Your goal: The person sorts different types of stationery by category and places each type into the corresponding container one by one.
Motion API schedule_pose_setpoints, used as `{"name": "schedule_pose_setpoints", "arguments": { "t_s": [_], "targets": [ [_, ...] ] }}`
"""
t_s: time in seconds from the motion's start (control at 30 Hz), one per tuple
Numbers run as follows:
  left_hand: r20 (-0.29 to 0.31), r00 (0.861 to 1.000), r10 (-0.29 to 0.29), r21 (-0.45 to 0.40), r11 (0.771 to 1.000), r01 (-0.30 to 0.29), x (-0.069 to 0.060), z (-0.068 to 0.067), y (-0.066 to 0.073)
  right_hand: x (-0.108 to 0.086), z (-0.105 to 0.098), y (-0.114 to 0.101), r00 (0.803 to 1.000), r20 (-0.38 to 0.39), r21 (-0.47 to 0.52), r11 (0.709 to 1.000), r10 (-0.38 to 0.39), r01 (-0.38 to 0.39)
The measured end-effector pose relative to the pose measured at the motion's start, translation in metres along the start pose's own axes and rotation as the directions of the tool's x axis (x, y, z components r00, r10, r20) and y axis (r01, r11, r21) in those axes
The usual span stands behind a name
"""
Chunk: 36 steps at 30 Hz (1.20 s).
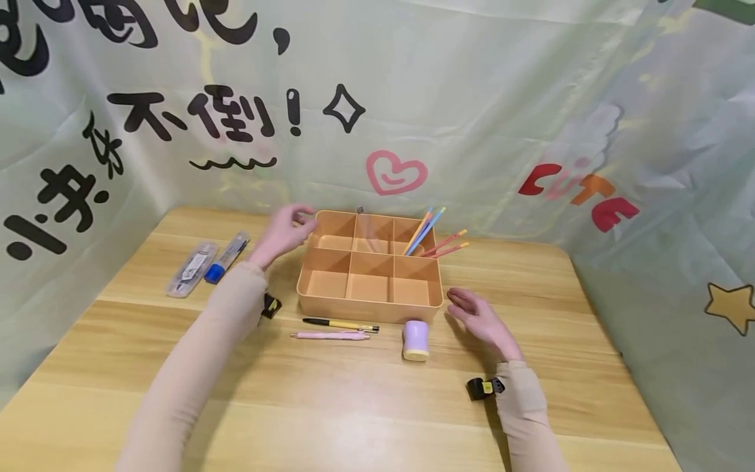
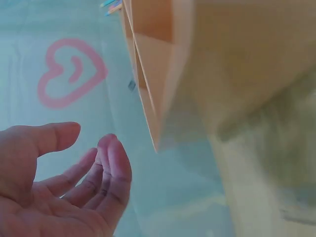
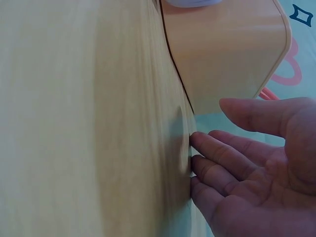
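An orange organizer box with several compartments stands on the table. Colored sticks lean in its back right compartment, and red sticks jut out past its right side. My left hand is at the box's back left corner, fingers loosely bent and apart from the wall in the left wrist view. Beside the front right corner is my right hand, its fingers relaxed and holding nothing; the right wrist view shows a gap between thumb and box. A clear item, hard to make out, leans in the back middle compartment.
In front of the box lie a yellow and black pen, a pink pen and a purple object with a cream base. Left are a clear case and a blue-capped clear tube. A printed cloth hangs behind the table.
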<state>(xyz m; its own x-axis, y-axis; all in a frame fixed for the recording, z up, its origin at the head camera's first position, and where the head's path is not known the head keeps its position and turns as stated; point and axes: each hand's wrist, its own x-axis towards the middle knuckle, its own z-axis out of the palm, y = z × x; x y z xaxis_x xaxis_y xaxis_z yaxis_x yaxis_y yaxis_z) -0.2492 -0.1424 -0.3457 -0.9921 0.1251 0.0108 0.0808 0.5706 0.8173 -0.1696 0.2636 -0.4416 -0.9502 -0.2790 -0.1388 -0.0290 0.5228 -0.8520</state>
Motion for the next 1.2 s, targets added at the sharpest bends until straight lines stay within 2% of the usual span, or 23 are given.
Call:
{"name": "schedule_pose_setpoints", "arguments": {
  "t_s": [0.23, 0.37, 0.5, 0.67, 0.87, 0.97, 1.2],
  "targets": [
    [-0.096, 0.994, 0.041, 0.03, 0.999, -0.039, -0.051, -0.017, -0.038, 0.0, 0.0, 0.001, 1.0, -0.004, -0.017, 1.0, -0.013, 0.013],
    [-0.133, 0.99, 0.042, 0.061, 0.998, -0.034, -0.069, -0.02, -0.059, 0.0, 0.0, 0.002, 1.0, -0.007, -0.021, 1.0, -0.014, 0.013],
    [-0.122, 0.993, -0.004, 0.076, 0.997, 0.013, -0.082, -0.02, -0.077, 0.0, 0.0, 0.002, 1.0, -0.009, -0.025, 1.0, -0.017, 0.017],
    [-0.055, 0.996, -0.073, 0.082, 0.994, 0.077, -0.09, -0.02, -0.091, 0.0, -0.001, 0.001, 1.0, 0.001, -0.023, 1.0, -0.01, 0.01],
    [0.058, 0.988, -0.14, 0.106, 0.985, 0.134, -0.091, -0.021, -0.094, 0.0, -0.003, 0.0, 1.0, 0.003, -0.011, 1.0, -0.005, 0.005],
    [0.092, 0.985, -0.146, 0.121, 0.984, 0.134, -0.092, -0.02, -0.095, 0.0, -0.002, -0.001, 1.0, 0.004, -0.009, 1.0, -0.002, 0.002],
    [0.126, 0.981, -0.148, 0.12, 0.984, 0.133, -0.094, -0.018, -0.1, 0.0, -0.001, -0.001, 1.0, 0.01, -0.006, 1.0, 0.004, -0.004]
  ]
}}
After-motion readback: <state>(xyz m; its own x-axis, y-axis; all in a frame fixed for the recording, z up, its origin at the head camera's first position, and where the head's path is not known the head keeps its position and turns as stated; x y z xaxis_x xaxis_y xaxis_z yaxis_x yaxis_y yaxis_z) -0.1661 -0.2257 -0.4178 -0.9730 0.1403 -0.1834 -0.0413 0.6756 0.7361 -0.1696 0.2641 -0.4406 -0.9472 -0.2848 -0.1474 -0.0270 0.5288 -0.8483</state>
